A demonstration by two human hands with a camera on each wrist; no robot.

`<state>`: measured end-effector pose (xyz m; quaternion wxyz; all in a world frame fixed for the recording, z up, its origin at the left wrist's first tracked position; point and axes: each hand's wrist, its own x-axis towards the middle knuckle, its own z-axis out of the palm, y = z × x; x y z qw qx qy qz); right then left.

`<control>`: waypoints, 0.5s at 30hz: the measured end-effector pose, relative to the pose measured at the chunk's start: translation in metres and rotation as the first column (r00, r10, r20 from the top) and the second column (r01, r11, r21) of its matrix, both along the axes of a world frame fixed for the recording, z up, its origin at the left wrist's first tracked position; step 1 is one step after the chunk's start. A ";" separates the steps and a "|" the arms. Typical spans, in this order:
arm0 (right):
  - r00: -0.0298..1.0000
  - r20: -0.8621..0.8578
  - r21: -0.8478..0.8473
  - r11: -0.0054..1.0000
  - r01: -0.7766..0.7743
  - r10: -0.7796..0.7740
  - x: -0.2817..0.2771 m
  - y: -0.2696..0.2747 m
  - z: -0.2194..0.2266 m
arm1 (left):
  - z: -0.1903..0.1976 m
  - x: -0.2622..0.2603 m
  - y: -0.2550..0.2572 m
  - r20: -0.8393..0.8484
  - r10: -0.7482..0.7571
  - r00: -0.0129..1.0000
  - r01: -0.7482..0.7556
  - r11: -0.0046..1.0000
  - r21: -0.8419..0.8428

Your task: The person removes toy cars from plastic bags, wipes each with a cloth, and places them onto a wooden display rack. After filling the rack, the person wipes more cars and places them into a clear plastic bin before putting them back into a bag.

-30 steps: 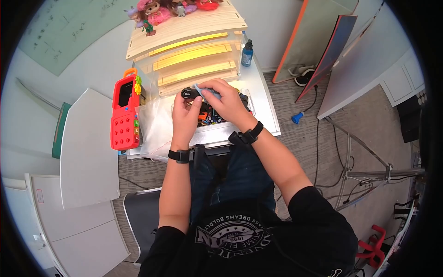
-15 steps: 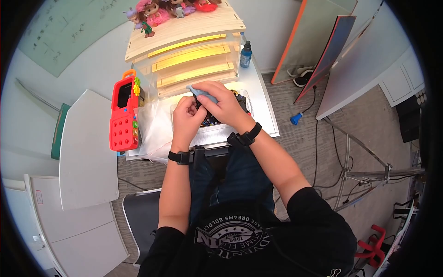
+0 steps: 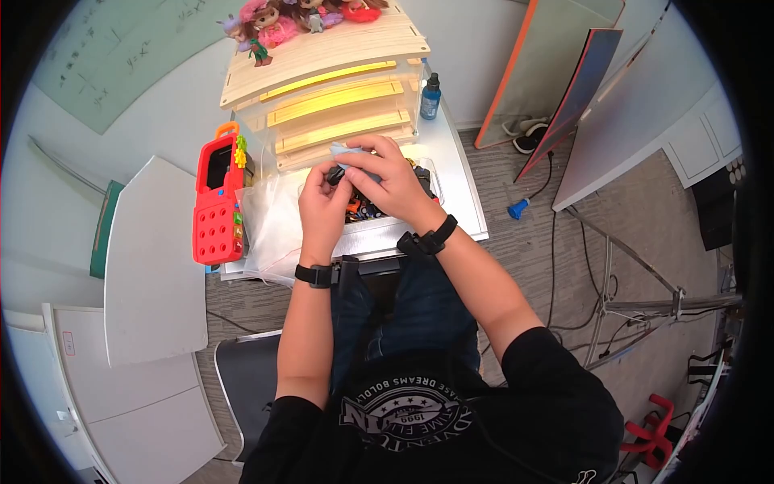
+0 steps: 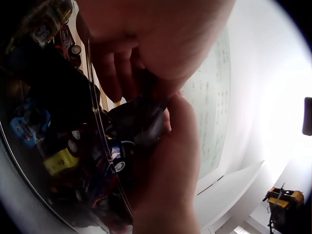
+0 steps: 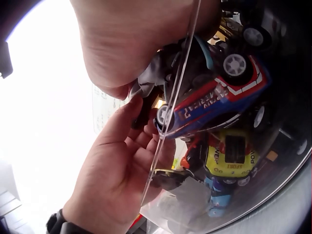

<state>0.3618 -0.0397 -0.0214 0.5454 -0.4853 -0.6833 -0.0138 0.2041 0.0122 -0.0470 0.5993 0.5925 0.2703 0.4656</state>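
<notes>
Over a clear plastic box (image 3: 438,179) of toy cars, both hands meet around a small black toy car (image 3: 335,173). My left hand (image 3: 324,206) grips the car with thumb and curled fingers, which hide most of it. Pinched in my right hand (image 3: 392,181) is a blue-grey cloth (image 3: 345,151), held against the car. In the right wrist view a red and blue toy car (image 5: 209,105) and a yellow toy car (image 5: 229,156) lie below the hands. A blue toy car (image 4: 30,124) shows in the left wrist view.
A wooden shelf unit (image 3: 322,77) with dolls (image 3: 278,24) on top stands behind the box. On the left are a red toy case (image 3: 216,202) and a clear plastic bag (image 3: 270,230). A blue bottle (image 3: 430,97) stands at the right back of the white table (image 3: 463,189).
The black car turned and was lowered slightly into the left hand's fingers, its marked face now hidden. The right hand shifted a little left with the cloth, over the car.
</notes>
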 end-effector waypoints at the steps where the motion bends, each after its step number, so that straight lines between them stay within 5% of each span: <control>1: 0.998 -0.063 -0.056 0.998 -0.017 0.013 0.000 -0.001 -0.002 | -0.001 0.000 0.000 0.006 0.011 1.000 -0.011 1.000 0.009; 8: 0.954 -0.299 -0.165 0.985 -0.056 0.004 -0.001 0.003 -0.001 | 0.003 -0.001 -0.003 -0.026 0.061 0.998 -0.060 0.998 0.022; 15: 0.956 -0.290 -0.188 0.978 -0.093 0.036 -0.005 0.000 0.001 | 0.001 0.001 0.000 0.061 0.047 0.997 -0.046 0.999 -0.006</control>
